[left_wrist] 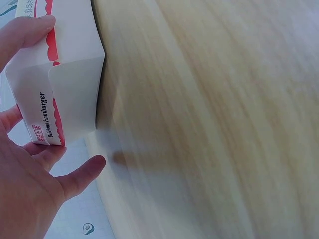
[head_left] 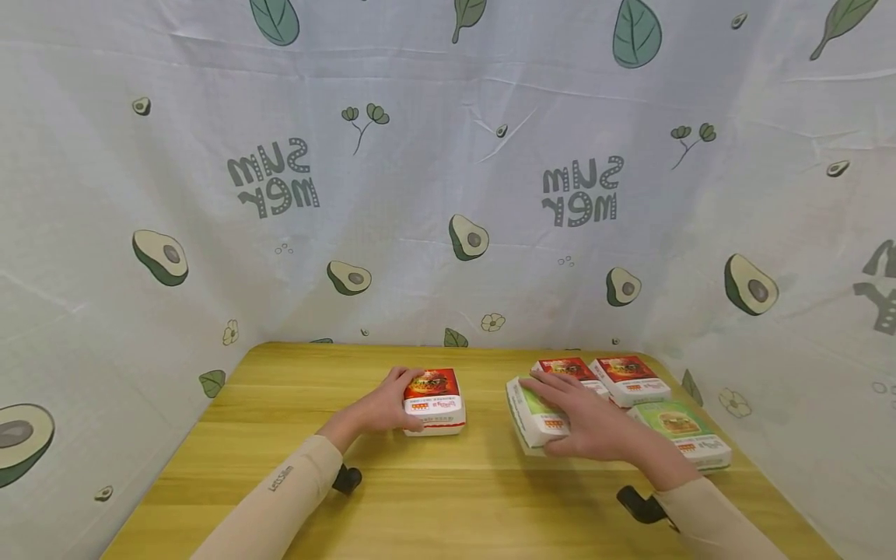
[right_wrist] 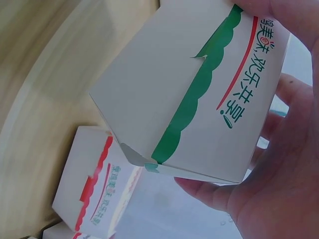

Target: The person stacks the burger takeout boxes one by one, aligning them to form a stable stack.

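My left hand [head_left: 383, 404] holds a red-topped hamburger box [head_left: 435, 400] at the middle of the table. Its thumb lies on the front and other fingers touch the side, as the left wrist view shows; the box [left_wrist: 75, 94] appears to rest on the wood. On the right, my right hand [head_left: 595, 416] grips a green-topped hamburger box [head_left: 535, 416], tilted and raised off the table. In the right wrist view that box [right_wrist: 164, 84] shows its green scalloped edge, with the thumb on one side and fingers round another. The hand hides part of its top.
Two red-topped boxes, one partly behind my right hand [head_left: 570, 369] and one farther right [head_left: 630, 379], stand at the back right. Another green-topped box [head_left: 682, 432] lies before them near the table's right edge. A printed cloth [head_left: 420, 194] hangs behind the wooden table [head_left: 448, 505].
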A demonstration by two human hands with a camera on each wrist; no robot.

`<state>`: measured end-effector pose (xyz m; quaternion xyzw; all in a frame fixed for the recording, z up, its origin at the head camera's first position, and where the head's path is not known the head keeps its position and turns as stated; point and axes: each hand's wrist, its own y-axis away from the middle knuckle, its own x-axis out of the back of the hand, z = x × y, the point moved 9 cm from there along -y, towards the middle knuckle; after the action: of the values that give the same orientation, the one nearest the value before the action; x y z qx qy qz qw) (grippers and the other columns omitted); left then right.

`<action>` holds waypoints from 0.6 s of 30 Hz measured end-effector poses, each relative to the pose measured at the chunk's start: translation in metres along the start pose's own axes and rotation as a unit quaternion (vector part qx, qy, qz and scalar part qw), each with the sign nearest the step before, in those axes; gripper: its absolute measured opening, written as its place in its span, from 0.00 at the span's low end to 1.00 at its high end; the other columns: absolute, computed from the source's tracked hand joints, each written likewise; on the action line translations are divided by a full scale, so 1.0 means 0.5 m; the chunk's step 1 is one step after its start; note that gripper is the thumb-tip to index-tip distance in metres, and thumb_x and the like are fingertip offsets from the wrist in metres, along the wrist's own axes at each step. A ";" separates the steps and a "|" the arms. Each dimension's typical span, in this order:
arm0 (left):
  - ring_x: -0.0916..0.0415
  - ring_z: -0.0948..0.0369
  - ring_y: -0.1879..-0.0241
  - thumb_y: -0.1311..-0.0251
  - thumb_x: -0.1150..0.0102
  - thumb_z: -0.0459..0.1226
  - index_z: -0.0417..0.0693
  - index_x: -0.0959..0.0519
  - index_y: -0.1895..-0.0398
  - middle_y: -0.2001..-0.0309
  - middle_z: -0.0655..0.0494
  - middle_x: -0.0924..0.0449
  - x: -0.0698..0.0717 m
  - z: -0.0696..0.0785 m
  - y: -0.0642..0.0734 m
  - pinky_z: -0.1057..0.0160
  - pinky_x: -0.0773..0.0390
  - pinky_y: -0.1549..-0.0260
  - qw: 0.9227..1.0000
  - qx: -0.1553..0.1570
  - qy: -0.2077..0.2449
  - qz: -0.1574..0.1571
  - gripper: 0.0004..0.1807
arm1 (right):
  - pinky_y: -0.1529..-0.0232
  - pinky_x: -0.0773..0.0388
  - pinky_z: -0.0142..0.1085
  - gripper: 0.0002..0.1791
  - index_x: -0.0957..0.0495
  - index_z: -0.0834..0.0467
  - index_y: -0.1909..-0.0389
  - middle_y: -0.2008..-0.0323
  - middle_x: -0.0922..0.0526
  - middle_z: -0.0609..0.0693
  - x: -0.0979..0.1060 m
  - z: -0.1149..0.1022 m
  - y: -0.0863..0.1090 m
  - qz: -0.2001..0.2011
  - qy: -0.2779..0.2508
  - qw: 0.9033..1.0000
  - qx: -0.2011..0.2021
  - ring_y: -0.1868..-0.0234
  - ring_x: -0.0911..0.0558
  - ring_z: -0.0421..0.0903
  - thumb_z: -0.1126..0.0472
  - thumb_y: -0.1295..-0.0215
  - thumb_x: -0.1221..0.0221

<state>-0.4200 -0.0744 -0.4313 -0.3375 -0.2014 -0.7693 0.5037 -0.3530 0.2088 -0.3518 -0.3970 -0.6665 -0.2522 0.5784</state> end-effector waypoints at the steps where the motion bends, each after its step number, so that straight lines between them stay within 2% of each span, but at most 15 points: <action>1: 0.36 0.49 0.38 0.52 0.23 0.48 0.57 0.42 0.23 0.27 0.47 0.47 0.000 0.000 0.000 0.43 0.31 0.38 1.000 0.000 0.001 0.000 0.53 | 0.40 0.32 0.67 0.53 0.40 0.37 0.24 0.22 0.40 0.50 0.000 -0.001 -0.002 -0.003 -0.002 1.000 -0.004 0.25 0.40 0.59 0.46 0.52 0.26; 11: 0.36 0.50 0.39 0.52 0.23 0.48 0.58 0.41 0.23 0.28 0.48 0.46 -0.002 -0.005 -0.005 0.44 0.30 0.40 1.000 -0.001 0.001 -0.002 0.52 | 0.36 0.36 0.68 0.52 0.41 0.37 0.23 0.23 0.40 0.50 -0.001 -0.023 -0.031 -0.016 -0.011 1.000 -0.001 0.24 0.42 0.61 0.47 0.50 0.27; 18: 0.36 0.50 0.38 0.52 0.24 0.48 0.59 0.42 0.23 0.27 0.48 0.47 -0.002 -0.008 -0.005 0.44 0.30 0.40 1.000 0.003 -0.003 0.001 0.53 | 0.35 0.37 0.67 0.52 0.41 0.40 0.23 0.24 0.38 0.51 0.005 -0.048 -0.054 -0.002 -0.008 1.000 0.027 0.25 0.40 0.64 0.48 0.51 0.28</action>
<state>-0.4235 -0.0752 -0.4348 -0.3388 -0.2047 -0.7672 0.5046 -0.3616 0.1750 -0.3413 -0.3823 -0.6786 -0.2317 0.5828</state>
